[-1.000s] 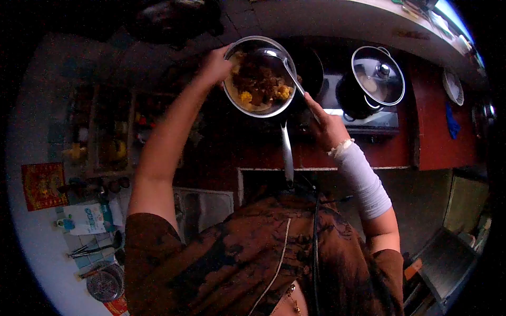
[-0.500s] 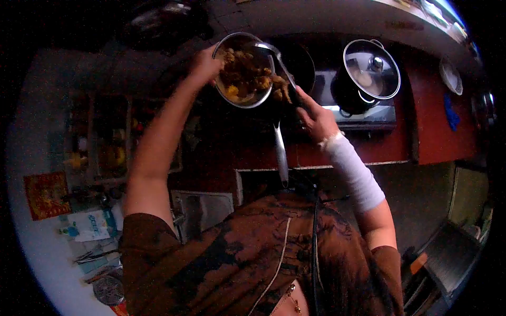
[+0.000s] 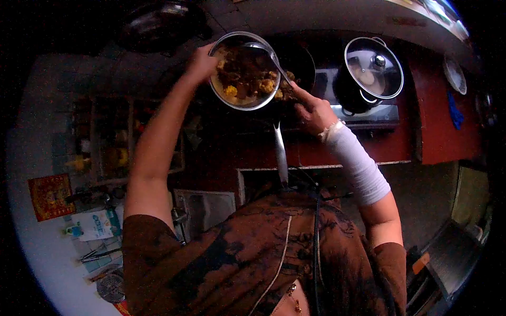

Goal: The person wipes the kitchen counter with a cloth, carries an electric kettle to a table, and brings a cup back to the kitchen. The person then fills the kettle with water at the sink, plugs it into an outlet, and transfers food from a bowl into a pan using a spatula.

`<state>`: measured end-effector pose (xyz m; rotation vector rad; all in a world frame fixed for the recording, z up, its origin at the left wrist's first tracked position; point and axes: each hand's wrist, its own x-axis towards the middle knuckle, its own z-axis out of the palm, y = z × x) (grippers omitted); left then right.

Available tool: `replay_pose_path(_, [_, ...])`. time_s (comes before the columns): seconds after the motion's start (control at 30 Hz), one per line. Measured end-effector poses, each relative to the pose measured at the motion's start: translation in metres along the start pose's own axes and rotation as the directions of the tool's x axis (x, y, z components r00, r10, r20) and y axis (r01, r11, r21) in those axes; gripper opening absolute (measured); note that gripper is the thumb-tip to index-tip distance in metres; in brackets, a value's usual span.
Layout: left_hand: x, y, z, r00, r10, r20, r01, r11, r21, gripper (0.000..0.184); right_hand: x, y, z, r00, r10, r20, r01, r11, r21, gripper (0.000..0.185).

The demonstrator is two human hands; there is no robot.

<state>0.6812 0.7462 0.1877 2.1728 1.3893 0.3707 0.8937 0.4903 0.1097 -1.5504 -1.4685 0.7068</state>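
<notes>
My left hand [image 3: 202,64] grips the left rim of a round metal bowl [image 3: 244,109], tilted over a dark frying pan [image 3: 305,68]. In the bowl lie brown chunks of food [image 3: 246,87] with yellow pieces that look like corn. My right hand [image 3: 315,111] is closed round the handle of a metal spatula [image 3: 278,63]. The spatula's head is inside the bowl, its exact shape unclear. Some food shows at the bowl's right edge, over the pan. The pan's handle [image 3: 281,155] points towards my body.
To the right, a pot with a glass lid [image 3: 371,76] stands on the stove [image 3: 369,117]. A blue cloth [image 3: 454,110] and a pale strainer-like dish [image 3: 454,76] are farther right on the red counter [image 3: 427,131]. A dark wok-like pan [image 3: 158,26] sits at the upper left.
The bowl has shifted slightly left, and the food in it has moved, with more yellow pieces showing. The spatula has moved slightly left, its head deeper in the bowl.
</notes>
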Motion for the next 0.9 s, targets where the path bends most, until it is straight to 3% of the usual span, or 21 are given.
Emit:
replay_pose_path(0.1, [0.005, -0.008, -0.002, 0.998, 0.066, 0.009, -0.066, 0.997, 0.033, 0.044, -0.015, -0.004, -0.017, 0.997, 0.071, 0.029, -0.069, 0.997, -0.042, 0.062])
replay_pose_path(0.2, [0.004, -0.005, -0.002, 0.997, 0.003, 0.075, 0.0, 0.999, -0.046, 0.043, -0.026, -0.011, -0.031, 0.989, 0.135, 0.06, -0.133, 0.99, -0.035, 0.062])
replay_pose_path(0.27, [-0.011, 0.021, -0.007, 0.995, -0.055, 0.081, 0.055, 0.998, -0.002, 0.045, -0.028, -0.006, -0.02, 0.998, 0.055, -0.013, -0.055, 0.998, -0.007, 0.061])
replay_pose_path(0.3, [-0.01, 0.019, -0.006, 0.996, -0.049, 0.08, 0.05, 0.999, -0.004, 0.045, -0.025, -0.006, -0.013, 0.997, 0.078, -0.025, -0.077, 0.997, 0.003, 0.061])
replay_pose_path(0.37, [-0.005, 0.011, 0.0, 0.997, 0.009, 0.071, -0.01, 1.0, 0.015, 0.048, -0.015, -0.01, 0.006, 0.99, -0.017, -0.143, 0.023, 0.999, 0.038, 0.06])
replay_pose_path(0.43, [-0.007, 0.008, 0.003, 0.996, 0.023, 0.087, -0.022, 1.0, -0.009, 0.051, -0.007, -0.018, 0.02, 0.996, 0.053, -0.077, -0.046, 0.994, 0.095, 0.061])
replay_pose_path(0.47, [-0.011, 0.011, 0.003, 0.994, 0.036, 0.104, -0.032, 0.999, -0.037, 0.053, -0.004, -0.024, 0.026, 0.997, -0.017, -0.077, 0.023, 0.996, 0.084, 0.062])
replay_pose_path(0.5, [-0.015, 0.013, 0.003, 0.994, 0.037, 0.107, -0.034, 0.999, -0.034, 0.053, -0.007, -0.028, 0.025, 0.992, 0.108, 0.072, -0.105, 0.993, -0.048, 0.067])
replay_pose_path(0.53, [-0.019, 0.015, 0.001, 0.994, 0.044, 0.096, -0.037, 0.996, -0.077, 0.054, -0.007, -0.031, 0.022, 0.991, 0.11, 0.07, -0.107, 0.993, -0.047, 0.067])
replay_pose_path(0.6, [-0.023, 0.024, -0.002, 0.995, 0.05, 0.086, -0.039, 0.992, -0.122, 0.055, -0.009, -0.036, 0.019, 0.973, 0.106, 0.206, -0.044, 0.956, -0.289, 0.077])
replay_pose_path(0.67, [-0.023, 0.032, -0.003, 0.993, -0.051, 0.11, 0.057, 0.997, -0.058, 0.055, -0.01, -0.037, 0.014, 0.976, 0.074, 0.206, 0.003, 0.937, -0.351, 0.08])
replay_pose_path(0.77, [-0.018, 0.029, -0.007, 0.991, -0.029, 0.128, 0.038, 0.997, -0.065, 0.054, -0.011, -0.032, -0.001, 0.978, 0.008, 0.21, 0.093, 0.88, -0.465, 0.086])
replay_pose_path(0.9, [-0.013, 0.027, -0.015, 0.991, -0.048, 0.128, 0.043, 0.998, 0.037, 0.057, -0.011, -0.045, -0.015, 0.953, 0.121, 0.278, 0.053, 0.836, -0.546, 0.085])
